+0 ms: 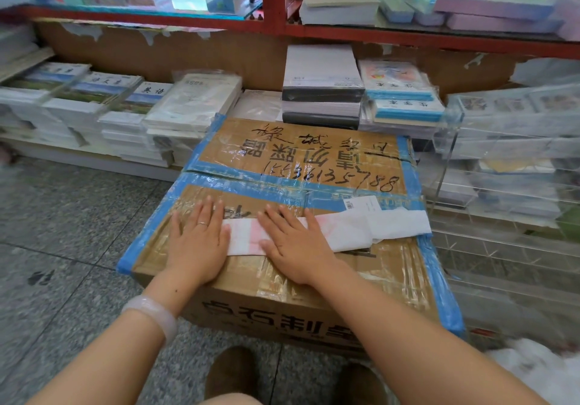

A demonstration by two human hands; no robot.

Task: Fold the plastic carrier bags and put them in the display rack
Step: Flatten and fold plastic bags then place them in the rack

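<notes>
A white plastic carrier bag (361, 230) with a pink print lies folded into a long flat strip across the top of a taped cardboard box (314, 160). My left hand (196, 241) lies flat with straight fingers at the strip's left end. My right hand (293, 243) presses flat on the strip's middle, fingers spread. The bag's handles stick out to the right, near the box's blue-taped edge. A clear acrylic display rack (508, 141) with several tiers stands to the right of the box.
Stacks of wrapped books (175, 112) and paper reams (321, 90) line the low shelf behind the box. A red-framed glass counter (276, 21) runs above. A heap of white bags (539, 370) lies on the floor at the lower right. My shoes (232, 373) stand just before the box.
</notes>
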